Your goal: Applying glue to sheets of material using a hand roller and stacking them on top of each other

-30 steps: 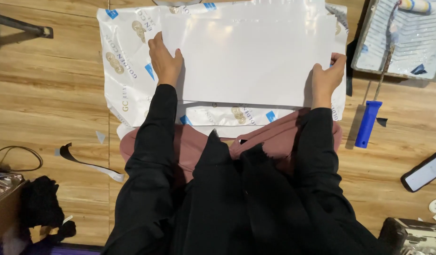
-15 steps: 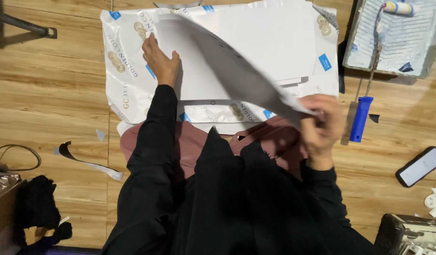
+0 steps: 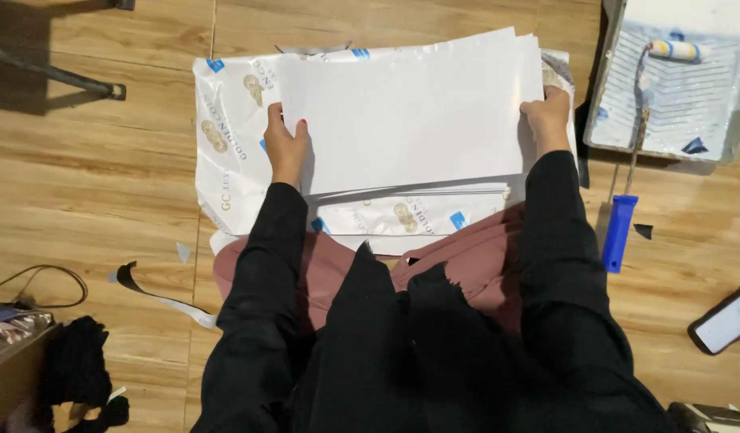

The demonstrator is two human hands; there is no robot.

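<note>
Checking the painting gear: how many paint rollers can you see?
1. The paint roller is at the right, head resting in the paint tray, blue handle on the wood floor. More could be hidden outside the picture.

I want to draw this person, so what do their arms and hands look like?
Both arms are covered by long, loose black sleeves that reach down to the wrists. The left hand and the right hand are bare: no gloves, and no rings or watch that I can see. One fingernail on the left hand looks painted red. No cables or markings show on the sleeves.
</note>
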